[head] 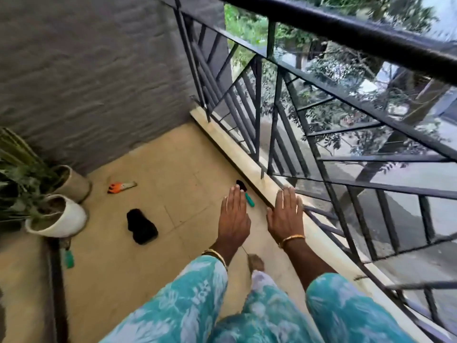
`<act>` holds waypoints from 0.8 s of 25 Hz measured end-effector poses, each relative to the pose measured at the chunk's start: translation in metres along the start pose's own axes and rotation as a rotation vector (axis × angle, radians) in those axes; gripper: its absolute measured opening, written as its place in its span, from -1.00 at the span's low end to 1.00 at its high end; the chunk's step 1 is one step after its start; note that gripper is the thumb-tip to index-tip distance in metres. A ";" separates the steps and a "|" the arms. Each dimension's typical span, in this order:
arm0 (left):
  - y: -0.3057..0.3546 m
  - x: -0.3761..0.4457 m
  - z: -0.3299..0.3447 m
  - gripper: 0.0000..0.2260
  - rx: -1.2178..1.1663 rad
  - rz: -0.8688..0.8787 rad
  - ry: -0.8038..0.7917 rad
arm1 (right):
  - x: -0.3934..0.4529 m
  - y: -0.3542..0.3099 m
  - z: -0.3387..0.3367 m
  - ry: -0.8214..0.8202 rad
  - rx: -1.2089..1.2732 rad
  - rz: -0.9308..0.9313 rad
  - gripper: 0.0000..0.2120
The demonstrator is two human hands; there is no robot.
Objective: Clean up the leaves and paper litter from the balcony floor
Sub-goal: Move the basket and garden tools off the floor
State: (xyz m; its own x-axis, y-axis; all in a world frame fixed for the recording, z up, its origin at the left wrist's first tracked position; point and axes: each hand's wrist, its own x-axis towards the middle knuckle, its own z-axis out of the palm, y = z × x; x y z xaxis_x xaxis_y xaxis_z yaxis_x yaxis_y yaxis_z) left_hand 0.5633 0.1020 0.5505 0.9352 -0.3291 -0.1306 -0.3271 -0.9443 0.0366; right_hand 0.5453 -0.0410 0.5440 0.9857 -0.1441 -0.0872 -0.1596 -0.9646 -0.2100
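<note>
Balcony floor (158,169), both hands flat.

sleeves (173,300) teal, white floral | floor (153,157) beige | railing (277,115) black | pot (61,216) white

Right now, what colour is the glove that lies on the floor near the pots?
Orange fingers with a pale cuff, on the glove; seen in the head view.
</note>
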 end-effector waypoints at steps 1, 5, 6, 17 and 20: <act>-0.008 0.011 -0.002 -0.35 0.010 -0.029 0.016 | 0.015 -0.004 0.003 -0.002 -0.006 -0.007 -0.42; -0.037 0.092 -0.004 -0.37 -0.035 -0.100 0.034 | 0.098 -0.017 0.019 -0.119 -0.058 -0.035 -0.45; -0.045 0.107 -0.001 -0.36 -0.034 -0.109 0.037 | 0.114 -0.020 0.026 -0.134 -0.053 -0.040 -0.44; -0.182 0.276 0.132 -0.41 -0.146 -0.079 -0.191 | 0.272 -0.052 0.173 -0.189 0.100 0.203 -0.48; -0.207 0.323 0.221 -0.42 -0.158 -0.116 -0.234 | 0.305 -0.055 0.262 -0.233 0.180 0.259 -0.48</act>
State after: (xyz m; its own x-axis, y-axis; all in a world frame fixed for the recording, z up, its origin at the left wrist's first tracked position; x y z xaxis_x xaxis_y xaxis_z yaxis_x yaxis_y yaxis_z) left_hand 0.9028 0.1932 0.2820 0.9024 -0.2255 -0.3672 -0.1777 -0.9710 0.1597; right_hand 0.8403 0.0260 0.2741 0.8763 -0.3038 -0.3740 -0.4287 -0.8458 -0.3175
